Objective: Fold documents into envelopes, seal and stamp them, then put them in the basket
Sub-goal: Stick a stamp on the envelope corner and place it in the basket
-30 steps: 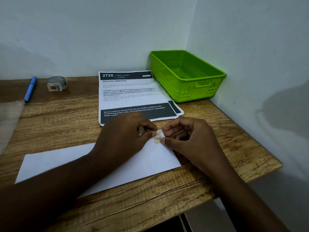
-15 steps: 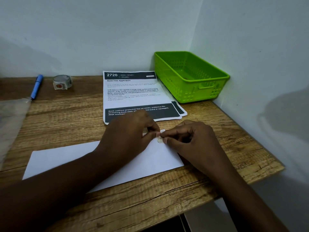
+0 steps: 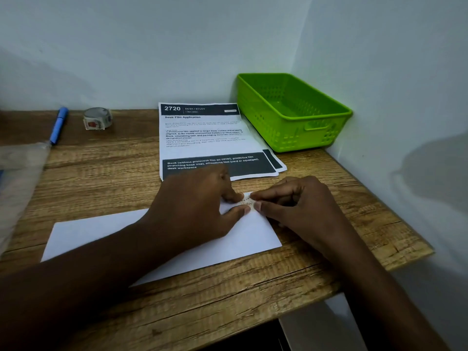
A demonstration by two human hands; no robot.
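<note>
A white envelope lies flat on the wooden desk in front of me. At its far right corner sits a small pale stamp sticker. My left hand lies over the envelope, thumb and forefinger pinching the sticker's left side. My right hand pinches its right side with thumb and forefinger, the other fingers curled. Printed documents are stacked behind the hands. A green plastic basket stands empty in the far right corner.
A roll of stamp tape and a blue pen lie at the back left. A clear plastic sleeve lies at the left edge. Walls close the back and right; the desk's right edge is near the basket.
The sticker went from tilted up between my fingertips to lying down on the envelope's corner. Both hands stayed together; the view shifted slightly.
</note>
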